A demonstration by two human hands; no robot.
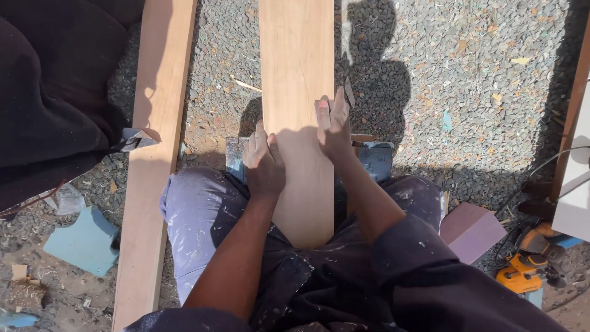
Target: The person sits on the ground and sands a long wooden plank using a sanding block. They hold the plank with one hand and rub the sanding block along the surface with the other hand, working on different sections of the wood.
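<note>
Sunlight falls hard on a long pale plank (pixel 296 92) that runs from the person's lap out toward twelve o'clock, its near end resting across the thighs and its middle lying on a dark block (pixel 375 158) set crosswise beneath it, which seems to keep the wood off the gravel ground (pixel 467 80) and steady under pressure. The left hand (pixel 264 165) lies on the plank's left edge at about nine o'clock of the board, fingers curled over the rim as if bracing it. The right hand (pixel 335 126) is pressed flat near the right edge, fingers held together and stretched toward twelve o'clock, pinning a small sheet of what looks like sandpaper (pixel 349 92) whose corner pokes out past the fingertips; how much of it lies under the palm is hidden. A second plank (pixel 157 154) lies parallel at ten o'clock, with a crumpled grey scrap (pixel 136 139) on its edge. At four o'clock sit a mauve block (pixel 470 230) and an orange power tool (pixel 525 267), partly cut off by shadow and cable. Dark cloth (pixel 49 92) fills the upper left; what it belongs to cannot be made out. A pale blue sheet (pixel 83 243) lies at eight o'clock, and a white panel (pixel 574 184) at three o'clock is cropped by the frame.
</note>
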